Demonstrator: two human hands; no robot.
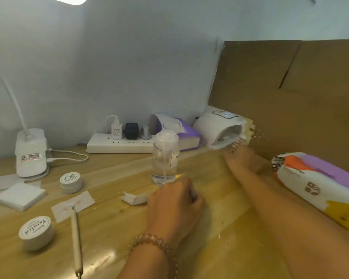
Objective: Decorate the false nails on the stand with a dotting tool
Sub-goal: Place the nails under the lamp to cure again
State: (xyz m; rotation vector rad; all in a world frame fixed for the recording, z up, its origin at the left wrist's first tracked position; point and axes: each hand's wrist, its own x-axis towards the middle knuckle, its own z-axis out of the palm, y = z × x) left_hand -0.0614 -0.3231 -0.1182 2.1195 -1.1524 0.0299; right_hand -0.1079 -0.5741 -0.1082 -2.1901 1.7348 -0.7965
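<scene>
Right hand (243,158) out at far right, at lamp (220,127) mouth, nail stand (235,147) at fingertips. Likely for curing. Too blurred to tell the grip. Left hand (173,200) curled in a fist beside bottle (165,158), nothing seen in it, parked clear. Dotting tool (76,238) flat at near left, far tip on stained paper (73,205). Open table (220,228) in centre. Tissue pack (320,184) and cardboard (290,93) crowd right edge.

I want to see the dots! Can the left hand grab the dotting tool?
Probably yes. The dotting tool lies uncovered on the table, just left of the left hand, with only bare wood between them.
</scene>
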